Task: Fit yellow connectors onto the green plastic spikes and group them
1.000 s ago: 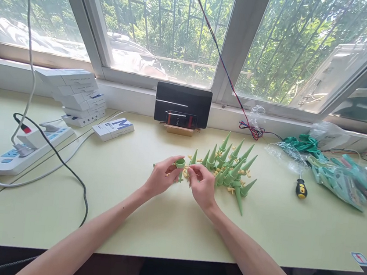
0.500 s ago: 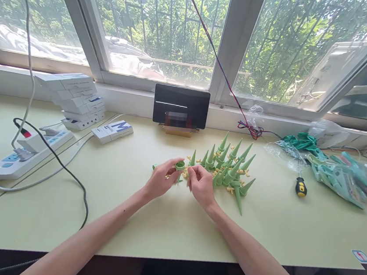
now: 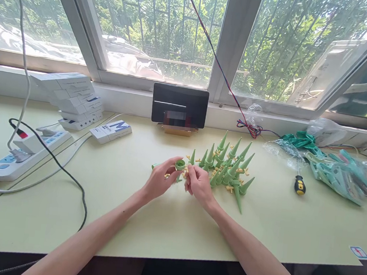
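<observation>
My left hand (image 3: 160, 178) is closed around a green plant watering spike (image 3: 180, 165), its hollow round mouth tilted up toward me and its tip pointing down. Close beside it, my right hand (image 3: 199, 184) pinches a small yellow valve (image 3: 185, 168) at the side of the spike's cup; the fingertips hide most of it. Right of and behind the hands stands a cluster of green watering spikes (image 3: 233, 169), many point-up, with small yellow valves among them. One spike (image 3: 238, 199) lies with its point toward me. Another green piece (image 3: 154, 166) is partly hidden behind my left hand.
A black tablet (image 3: 179, 106) stands by the window. On the left are stacked white boxes (image 3: 75, 98), a single box (image 3: 111, 131) and a power strip (image 3: 17, 165) with cables. At right lie a screwdriver (image 3: 300, 185), plastic bags (image 3: 334, 177) and a red-blue wire bundle (image 3: 251, 128).
The view has shifted slightly. My right fingers have turned a little at the spike's side and its lower fingers show more. My left hand keeps its hold on the spike.
</observation>
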`<state>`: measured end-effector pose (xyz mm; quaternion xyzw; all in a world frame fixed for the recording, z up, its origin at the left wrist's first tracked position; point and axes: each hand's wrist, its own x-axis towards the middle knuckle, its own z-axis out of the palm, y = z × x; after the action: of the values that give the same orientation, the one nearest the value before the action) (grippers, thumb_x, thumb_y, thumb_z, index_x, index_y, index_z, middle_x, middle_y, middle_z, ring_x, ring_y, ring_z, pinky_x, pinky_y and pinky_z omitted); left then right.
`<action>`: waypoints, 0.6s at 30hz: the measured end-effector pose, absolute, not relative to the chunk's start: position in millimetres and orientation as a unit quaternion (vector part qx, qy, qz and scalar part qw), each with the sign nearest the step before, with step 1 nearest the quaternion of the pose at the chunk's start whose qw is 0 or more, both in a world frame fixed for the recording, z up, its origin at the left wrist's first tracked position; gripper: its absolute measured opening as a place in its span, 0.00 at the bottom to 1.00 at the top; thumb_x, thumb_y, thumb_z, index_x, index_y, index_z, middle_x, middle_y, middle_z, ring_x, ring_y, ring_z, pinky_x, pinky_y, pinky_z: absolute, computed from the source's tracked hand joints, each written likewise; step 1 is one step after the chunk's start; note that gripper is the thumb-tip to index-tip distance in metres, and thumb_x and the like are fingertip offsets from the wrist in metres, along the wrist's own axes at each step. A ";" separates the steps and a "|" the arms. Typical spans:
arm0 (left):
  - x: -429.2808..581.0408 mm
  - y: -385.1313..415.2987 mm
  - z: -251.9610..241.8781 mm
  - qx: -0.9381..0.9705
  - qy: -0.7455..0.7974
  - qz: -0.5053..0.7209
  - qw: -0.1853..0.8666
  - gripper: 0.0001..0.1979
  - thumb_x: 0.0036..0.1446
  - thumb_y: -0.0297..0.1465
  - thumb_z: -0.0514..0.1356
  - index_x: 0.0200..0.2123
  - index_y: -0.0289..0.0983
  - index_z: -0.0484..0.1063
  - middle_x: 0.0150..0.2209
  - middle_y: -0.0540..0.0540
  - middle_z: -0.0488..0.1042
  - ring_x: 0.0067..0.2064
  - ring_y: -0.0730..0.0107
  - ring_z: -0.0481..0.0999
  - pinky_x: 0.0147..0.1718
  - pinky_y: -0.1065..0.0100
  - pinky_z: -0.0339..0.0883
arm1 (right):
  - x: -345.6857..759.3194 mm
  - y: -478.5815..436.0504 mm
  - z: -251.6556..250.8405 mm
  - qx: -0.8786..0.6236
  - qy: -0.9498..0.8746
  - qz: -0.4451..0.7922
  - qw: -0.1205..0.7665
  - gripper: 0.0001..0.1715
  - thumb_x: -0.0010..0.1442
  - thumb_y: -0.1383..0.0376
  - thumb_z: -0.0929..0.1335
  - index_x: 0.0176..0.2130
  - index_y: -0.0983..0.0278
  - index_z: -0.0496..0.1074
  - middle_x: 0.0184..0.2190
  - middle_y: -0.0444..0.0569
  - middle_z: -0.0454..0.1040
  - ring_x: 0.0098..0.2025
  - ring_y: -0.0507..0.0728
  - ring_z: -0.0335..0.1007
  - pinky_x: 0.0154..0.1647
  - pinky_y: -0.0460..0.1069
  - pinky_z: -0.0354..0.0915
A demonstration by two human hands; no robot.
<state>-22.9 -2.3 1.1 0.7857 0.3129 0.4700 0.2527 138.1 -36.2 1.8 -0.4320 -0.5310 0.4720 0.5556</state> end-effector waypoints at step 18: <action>-26.7 0.8 0.3 0.837 0.257 0.462 0.140 0.14 0.67 0.30 0.56 0.54 0.40 0.71 0.33 0.48 0.74 0.25 0.79 0.71 0.28 0.75 0.70 | 138.7 -34.0 2.2 -0.385 -0.431 0.622 0.529 0.33 0.59 0.43 0.68 0.20 0.62 0.55 0.13 0.35 0.51 0.12 0.48 0.58 0.11 0.43 0.47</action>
<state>-26.7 0.8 0.3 0.8374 0.2567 0.4618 0.1402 138.7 -34.0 2.2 -0.3845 -0.4307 0.6222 0.5288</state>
